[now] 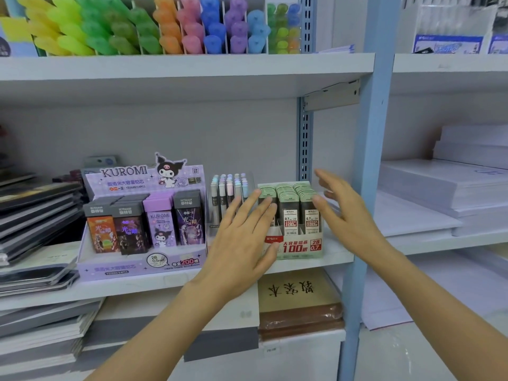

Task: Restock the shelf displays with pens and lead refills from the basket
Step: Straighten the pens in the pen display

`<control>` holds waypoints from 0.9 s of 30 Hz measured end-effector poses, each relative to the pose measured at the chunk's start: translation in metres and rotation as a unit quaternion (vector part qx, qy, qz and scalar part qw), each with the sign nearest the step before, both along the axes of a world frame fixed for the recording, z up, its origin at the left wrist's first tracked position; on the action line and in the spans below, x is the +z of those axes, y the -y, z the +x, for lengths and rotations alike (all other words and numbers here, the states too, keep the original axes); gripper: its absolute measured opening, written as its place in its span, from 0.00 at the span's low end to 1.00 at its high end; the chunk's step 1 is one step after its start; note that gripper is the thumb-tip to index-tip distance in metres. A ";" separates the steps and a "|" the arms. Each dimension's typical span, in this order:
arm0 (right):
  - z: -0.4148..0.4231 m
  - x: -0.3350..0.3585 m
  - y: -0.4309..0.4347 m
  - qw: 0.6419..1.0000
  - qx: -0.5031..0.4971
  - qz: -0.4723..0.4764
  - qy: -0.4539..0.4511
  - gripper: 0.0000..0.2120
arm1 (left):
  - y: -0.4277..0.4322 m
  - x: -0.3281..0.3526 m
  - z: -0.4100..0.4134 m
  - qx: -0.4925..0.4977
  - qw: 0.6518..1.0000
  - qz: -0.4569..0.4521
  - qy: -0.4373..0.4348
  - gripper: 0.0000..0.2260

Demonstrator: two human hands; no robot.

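Note:
A green and white display box of 0.7 lead refills [298, 215] stands on the middle shelf [302, 266], full of green-capped cases. My left hand [244, 237] lies flat with straight fingers against the box's left front, fingertips at the front cases. My right hand [341, 210] is spread beside the box's right side, holding nothing. Left of the box stands a clear holder of pastel pens [229, 196]. Further left sits a purple Kuromi lead refill display [143, 226] with several cases. No basket is in view.
Stacks of notebooks [35, 215] lie at the shelf's left end. Colourful pens [154, 26] fill the upper shelf. A blue upright post [368, 188] rises right of the box; paper reams [450, 185] lie beyond it. Notebooks and a brown pack [299, 298] sit on the shelf below.

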State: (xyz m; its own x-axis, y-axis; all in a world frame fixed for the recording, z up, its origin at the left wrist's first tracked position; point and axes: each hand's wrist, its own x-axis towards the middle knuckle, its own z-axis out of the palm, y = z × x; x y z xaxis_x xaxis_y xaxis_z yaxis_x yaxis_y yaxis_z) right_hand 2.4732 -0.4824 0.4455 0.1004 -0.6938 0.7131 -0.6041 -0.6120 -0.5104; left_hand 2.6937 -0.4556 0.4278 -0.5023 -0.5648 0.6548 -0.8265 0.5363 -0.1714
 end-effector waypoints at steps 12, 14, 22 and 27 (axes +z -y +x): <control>0.001 -0.023 0.011 0.987 0.079 0.104 0.094 0.25 | 0.008 0.010 -0.061 -0.005 0.965 0.210 -0.160 0.28; -0.002 -0.017 0.010 0.992 0.065 0.085 0.070 0.26 | 0.005 0.007 -0.056 -0.005 0.971 0.170 -0.167 0.28; 0.024 0.025 0.025 0.979 0.008 -0.049 -0.199 0.24 | 0.002 0.002 -0.011 0.018 0.995 0.003 -0.099 0.24; 0.034 0.031 0.042 0.938 -0.036 -0.060 -0.339 0.24 | 0.003 -0.002 0.004 0.034 0.997 -0.047 -0.058 0.23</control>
